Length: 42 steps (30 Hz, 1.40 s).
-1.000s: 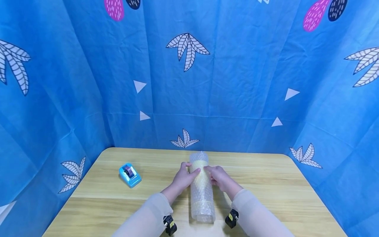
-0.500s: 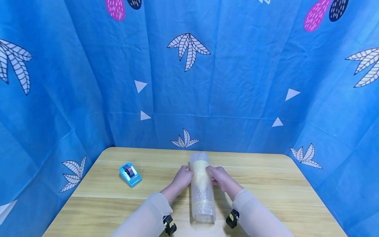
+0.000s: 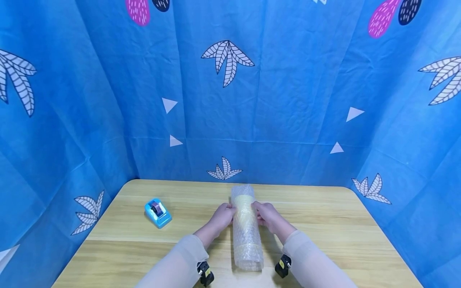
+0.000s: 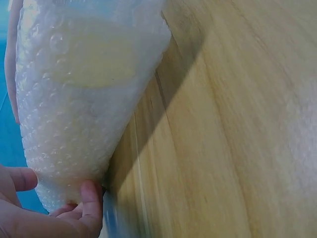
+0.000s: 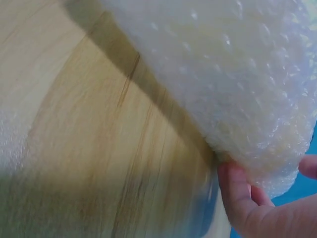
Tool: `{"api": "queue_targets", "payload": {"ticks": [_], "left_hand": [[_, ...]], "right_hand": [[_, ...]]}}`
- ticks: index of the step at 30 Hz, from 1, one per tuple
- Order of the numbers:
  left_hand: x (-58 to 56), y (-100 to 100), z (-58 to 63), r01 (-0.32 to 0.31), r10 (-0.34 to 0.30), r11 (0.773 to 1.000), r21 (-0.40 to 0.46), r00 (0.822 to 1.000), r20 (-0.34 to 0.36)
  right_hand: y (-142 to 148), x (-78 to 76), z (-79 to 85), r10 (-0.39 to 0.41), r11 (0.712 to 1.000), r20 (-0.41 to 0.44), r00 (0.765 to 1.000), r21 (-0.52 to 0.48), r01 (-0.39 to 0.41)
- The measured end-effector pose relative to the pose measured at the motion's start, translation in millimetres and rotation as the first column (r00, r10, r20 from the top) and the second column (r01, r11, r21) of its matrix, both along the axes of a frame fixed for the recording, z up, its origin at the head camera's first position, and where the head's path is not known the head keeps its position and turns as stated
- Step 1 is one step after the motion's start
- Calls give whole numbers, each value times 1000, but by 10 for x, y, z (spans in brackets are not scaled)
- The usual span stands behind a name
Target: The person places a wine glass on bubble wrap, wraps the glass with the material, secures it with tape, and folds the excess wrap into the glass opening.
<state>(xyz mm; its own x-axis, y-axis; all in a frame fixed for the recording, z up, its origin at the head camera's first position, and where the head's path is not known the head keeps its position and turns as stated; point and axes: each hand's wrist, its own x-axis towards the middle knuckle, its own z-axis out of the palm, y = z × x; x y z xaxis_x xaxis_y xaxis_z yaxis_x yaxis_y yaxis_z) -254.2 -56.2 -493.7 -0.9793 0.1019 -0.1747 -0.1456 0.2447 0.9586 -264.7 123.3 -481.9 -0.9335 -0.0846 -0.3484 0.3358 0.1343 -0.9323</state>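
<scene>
Gripping a bubble-wrapped roll (image 3: 247,236) — hands (image 3: 267,215) either side, forearms (image 3: 176,258) converging

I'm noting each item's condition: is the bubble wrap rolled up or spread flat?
Rolled up: in the head view, the bubble wrap forms a long tube.

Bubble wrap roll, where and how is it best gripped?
Probably by the long sides of its far half, one hand from each side, where the left hand and right hand hold it now. The roll lies lengthwise on the table, and its rounded sides curve under, so fingers can hook low with thumbs higher.
</scene>
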Motion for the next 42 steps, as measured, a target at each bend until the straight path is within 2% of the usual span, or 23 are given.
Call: {"api": "queue_targets", "payload": {"ticks": [6, 16, 25, 34, 42], "left_hand": [[-6, -14, -23, 2, -2, 999, 49, 1000, 1], [6, 5, -55, -8, 8, 999, 54, 1000, -7], [-18, 24, -47, -29, 29, 999, 42, 1000, -6], [1, 18, -63, -29, 31, 999, 33, 999, -44], [-8, 25, -79, -55, 55, 998, 19, 998, -19]], "right_hand": [[13, -9, -15, -6, 1000, -7, 1000, -1, 6], [17, 11, -18, -7, 1000, -24, 1000, -13, 7], [2, 5, -33, 7, 1000, -25, 1000, -23, -8], [-16, 15, -27, 23, 999, -31, 999, -37, -25], [9, 31, -18, 25, 1000, -14, 1000, -12, -26]]}}
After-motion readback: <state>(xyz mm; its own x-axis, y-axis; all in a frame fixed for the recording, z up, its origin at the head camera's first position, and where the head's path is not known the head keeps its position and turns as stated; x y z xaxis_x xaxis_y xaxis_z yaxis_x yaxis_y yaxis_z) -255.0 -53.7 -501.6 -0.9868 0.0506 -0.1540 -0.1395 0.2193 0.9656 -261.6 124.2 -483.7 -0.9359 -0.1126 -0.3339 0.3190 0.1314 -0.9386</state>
